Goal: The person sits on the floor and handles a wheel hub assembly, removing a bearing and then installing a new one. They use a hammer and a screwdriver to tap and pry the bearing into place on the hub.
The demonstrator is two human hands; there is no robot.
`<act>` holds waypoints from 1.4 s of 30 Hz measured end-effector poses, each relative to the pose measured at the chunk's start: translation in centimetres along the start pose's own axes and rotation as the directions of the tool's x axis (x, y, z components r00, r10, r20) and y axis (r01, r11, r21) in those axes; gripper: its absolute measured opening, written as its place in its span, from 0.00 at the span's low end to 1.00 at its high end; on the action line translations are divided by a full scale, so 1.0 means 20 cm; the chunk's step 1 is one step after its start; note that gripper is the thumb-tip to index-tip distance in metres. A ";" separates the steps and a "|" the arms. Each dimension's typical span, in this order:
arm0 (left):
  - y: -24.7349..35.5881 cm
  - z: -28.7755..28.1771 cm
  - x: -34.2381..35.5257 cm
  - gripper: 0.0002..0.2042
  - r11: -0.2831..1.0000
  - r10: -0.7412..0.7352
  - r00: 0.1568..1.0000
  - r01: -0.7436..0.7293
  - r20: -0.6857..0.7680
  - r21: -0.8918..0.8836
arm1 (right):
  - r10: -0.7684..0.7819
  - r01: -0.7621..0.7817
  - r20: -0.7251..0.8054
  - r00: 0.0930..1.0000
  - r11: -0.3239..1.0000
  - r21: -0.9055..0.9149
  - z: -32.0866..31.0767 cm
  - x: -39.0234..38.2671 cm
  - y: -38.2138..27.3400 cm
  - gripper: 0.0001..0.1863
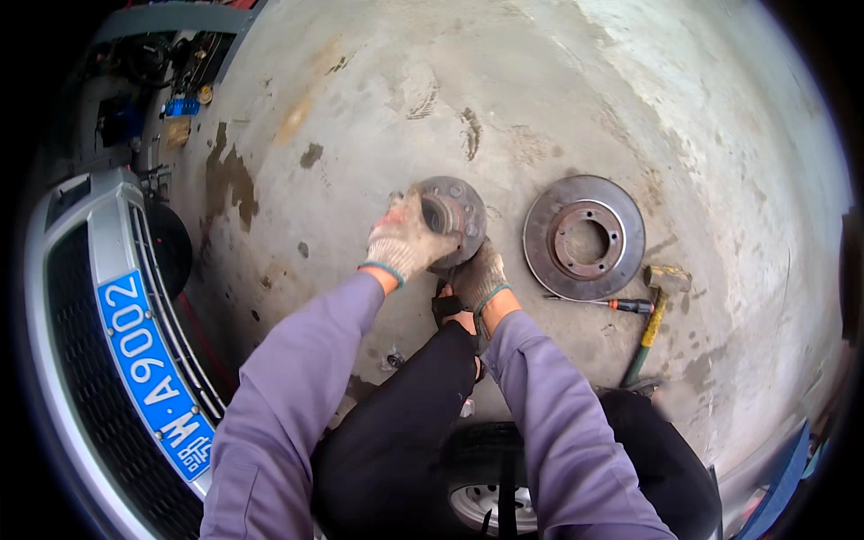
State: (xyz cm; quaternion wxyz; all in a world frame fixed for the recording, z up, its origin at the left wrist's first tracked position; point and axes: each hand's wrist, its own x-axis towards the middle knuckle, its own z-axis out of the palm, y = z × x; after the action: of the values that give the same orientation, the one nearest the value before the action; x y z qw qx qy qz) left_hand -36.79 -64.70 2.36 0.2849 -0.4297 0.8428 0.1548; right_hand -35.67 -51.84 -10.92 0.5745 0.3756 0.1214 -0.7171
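A round metal wheel hub (pixel 465 205) with a central bore and stud holes is held up in front of me, tilted. My left hand (pixel 407 236), in a worn knit work glove, grips its left side. My right hand (pixel 480 277), gloved the same way, is closed around its lower right edge, with some fingers hidden beneath. To the right a brake disc (pixel 547 236) lies flat on the concrete floor. Against its lower edge rests a screwdriver (pixel 630 306) with a black and red handle. Beside that lies a hammer (pixel 654 315) with a yellow and green handle.
A silver car's front end (pixel 110 225) with a blue plate (pixel 148 360) stands close on the left. Beneath me is a wheel with a tyre (pixel 481 436), between my black-trousered legs. A small clear bag (pixel 393 358) lies by my left leg. Assorted parts lie at the far left.
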 end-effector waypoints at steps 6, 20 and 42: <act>-0.16 0.21 0.19 0.51 0.995 -0.039 0.998 0.034 0.055 0.096 | -0.142 -0.105 -0.420 0.896 0.852 -0.512 -0.13 -0.07 -0.04 0.31; -0.55 0.05 0.18 0.44 0.898 -0.025 0.996 0.060 0.086 -0.436 | -0.702 0.402 -0.087 0.707 0.500 -0.767 -0.05 -0.72 -1.09 0.26; -0.16 0.34 0.01 0.49 1.000 -0.005 0.999 0.005 -0.054 0.003 | -0.614 0.186 -0.108 0.782 0.394 -0.900 -0.31 -0.56 -0.86 0.22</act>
State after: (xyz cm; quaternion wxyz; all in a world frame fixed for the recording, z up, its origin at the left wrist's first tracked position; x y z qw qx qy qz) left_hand -32.01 -63.25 -3.11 0.2631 -0.4353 0.8493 0.1413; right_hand -48.33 -34.47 -11.98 0.4433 0.1467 0.6683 -0.5790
